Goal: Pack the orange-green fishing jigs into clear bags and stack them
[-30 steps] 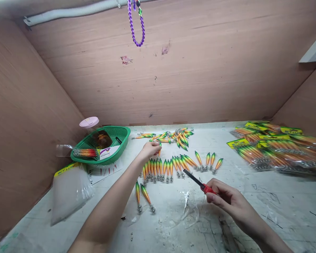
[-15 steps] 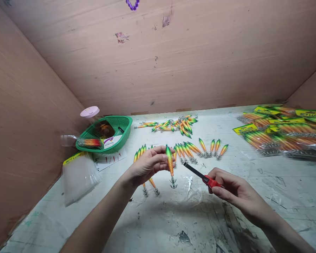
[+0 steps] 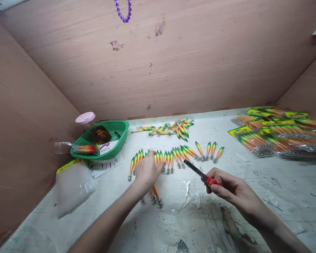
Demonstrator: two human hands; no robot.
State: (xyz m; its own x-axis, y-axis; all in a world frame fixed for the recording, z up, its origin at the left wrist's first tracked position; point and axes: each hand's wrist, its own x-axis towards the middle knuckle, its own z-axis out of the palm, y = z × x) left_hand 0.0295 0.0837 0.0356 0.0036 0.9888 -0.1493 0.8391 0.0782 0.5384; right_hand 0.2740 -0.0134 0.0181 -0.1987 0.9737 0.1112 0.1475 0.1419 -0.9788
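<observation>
My left hand [image 3: 147, 171] rests on a row of green-and-orange fishing lures [image 3: 173, 156] laid side by side on the worktop. Its fingers are curled together over the row's left part and hide what is under them. Two more lures [image 3: 156, 195] lie just in front of that hand. My right hand [image 3: 230, 189] grips a red-handled tool with a black tip [image 3: 200, 174]. The tip points up and left at the row, close to the lures but apart from them.
A loose heap of lures [image 3: 173, 128] lies by the back wall. A green basket [image 3: 121, 138] holding a jar stands at the left, with a stack of clear bags [image 3: 72, 184] in front. Packed lures in yellow-labelled bags [image 3: 274, 137] fill the right. Wooden walls enclose three sides.
My left hand picked one lure from the back, lifted it toward the tool's tip, then lowered it onto the row. The right hand with the tool barely moved.
</observation>
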